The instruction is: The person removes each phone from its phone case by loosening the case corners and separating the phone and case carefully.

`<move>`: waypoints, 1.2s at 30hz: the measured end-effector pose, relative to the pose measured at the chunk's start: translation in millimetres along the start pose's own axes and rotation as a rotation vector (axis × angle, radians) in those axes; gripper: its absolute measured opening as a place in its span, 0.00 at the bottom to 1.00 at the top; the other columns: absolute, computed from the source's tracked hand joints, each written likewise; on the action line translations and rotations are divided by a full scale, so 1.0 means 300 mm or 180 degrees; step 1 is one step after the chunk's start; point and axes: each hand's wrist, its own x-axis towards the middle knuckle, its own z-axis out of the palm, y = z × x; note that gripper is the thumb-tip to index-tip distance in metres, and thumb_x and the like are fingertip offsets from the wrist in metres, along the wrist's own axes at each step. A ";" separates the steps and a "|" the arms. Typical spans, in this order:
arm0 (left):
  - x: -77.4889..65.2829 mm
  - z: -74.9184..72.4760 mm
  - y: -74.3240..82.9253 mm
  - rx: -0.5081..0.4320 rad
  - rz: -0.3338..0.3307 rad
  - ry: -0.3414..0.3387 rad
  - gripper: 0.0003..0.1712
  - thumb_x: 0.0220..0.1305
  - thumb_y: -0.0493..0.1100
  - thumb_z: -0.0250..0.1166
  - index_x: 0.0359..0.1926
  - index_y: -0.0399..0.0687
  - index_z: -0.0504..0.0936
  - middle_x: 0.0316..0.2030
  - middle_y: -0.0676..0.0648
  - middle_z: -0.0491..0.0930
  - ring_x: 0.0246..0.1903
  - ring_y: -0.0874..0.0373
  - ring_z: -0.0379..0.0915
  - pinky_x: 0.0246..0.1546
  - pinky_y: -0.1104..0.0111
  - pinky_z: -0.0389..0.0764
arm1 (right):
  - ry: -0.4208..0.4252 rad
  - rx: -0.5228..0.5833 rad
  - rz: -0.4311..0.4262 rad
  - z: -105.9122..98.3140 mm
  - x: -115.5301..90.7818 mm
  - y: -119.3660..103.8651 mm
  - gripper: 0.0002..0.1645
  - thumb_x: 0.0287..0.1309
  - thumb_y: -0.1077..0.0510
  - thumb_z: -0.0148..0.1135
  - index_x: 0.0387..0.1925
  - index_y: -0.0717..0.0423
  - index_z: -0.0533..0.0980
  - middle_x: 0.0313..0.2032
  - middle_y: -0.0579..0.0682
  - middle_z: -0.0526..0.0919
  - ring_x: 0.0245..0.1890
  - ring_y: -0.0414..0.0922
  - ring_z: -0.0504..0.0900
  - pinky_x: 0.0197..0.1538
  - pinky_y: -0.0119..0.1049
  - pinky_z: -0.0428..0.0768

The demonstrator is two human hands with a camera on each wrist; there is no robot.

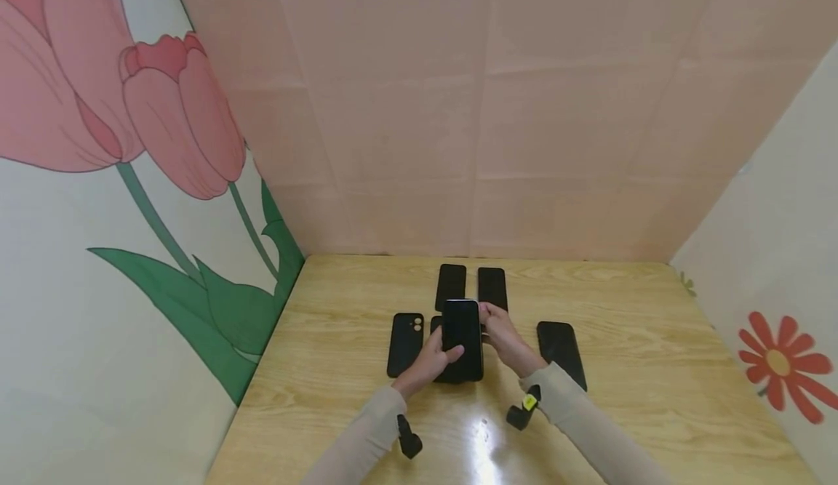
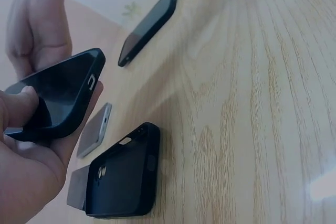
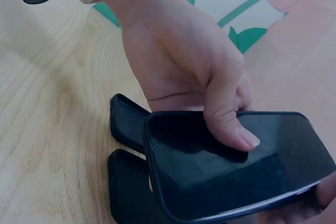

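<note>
Phone point(image 1: 463, 329) held by left hand point(image 1: 428, 361), right hand point(image 1: 508, 339); partly hides case point(image 2: 123, 182); second case point(image 1: 405, 347) leftward.

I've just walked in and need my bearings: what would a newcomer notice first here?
Probably the big pink tulips on the left wall in the head view, its boldest shapes. The eye may then drop to the phone held in a person's fingers, low in the middle, over the table. A red flower on the right wall likely comes third.
</note>
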 end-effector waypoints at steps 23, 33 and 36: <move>-0.005 -0.001 0.004 0.0064 0.0103 0.0104 0.31 0.73 0.39 0.58 0.72 0.43 0.58 0.63 0.42 0.71 0.58 0.50 0.73 0.58 0.54 0.74 | -0.0389 -0.0215 0.0224 -0.030 -0.019 0.015 0.34 0.80 0.45 0.34 0.72 0.68 0.55 0.61 0.67 0.68 0.58 0.60 0.72 0.62 0.56 0.69; 0.000 -0.007 0.006 0.0059 0.0134 0.0275 0.30 0.73 0.39 0.59 0.70 0.40 0.58 0.58 0.40 0.75 0.55 0.48 0.76 0.53 0.56 0.78 | -0.0549 -0.0360 0.0132 -0.068 -0.038 0.050 0.29 0.79 0.47 0.39 0.59 0.69 0.69 0.51 0.62 0.77 0.47 0.55 0.79 0.55 0.54 0.76; -0.001 -0.006 0.006 0.0072 0.0201 0.0378 0.31 0.72 0.39 0.61 0.69 0.38 0.59 0.58 0.38 0.75 0.54 0.47 0.76 0.53 0.55 0.78 | -0.0626 -0.0380 0.0129 -0.071 -0.039 0.059 0.27 0.79 0.49 0.41 0.58 0.69 0.69 0.50 0.61 0.78 0.45 0.53 0.80 0.53 0.52 0.78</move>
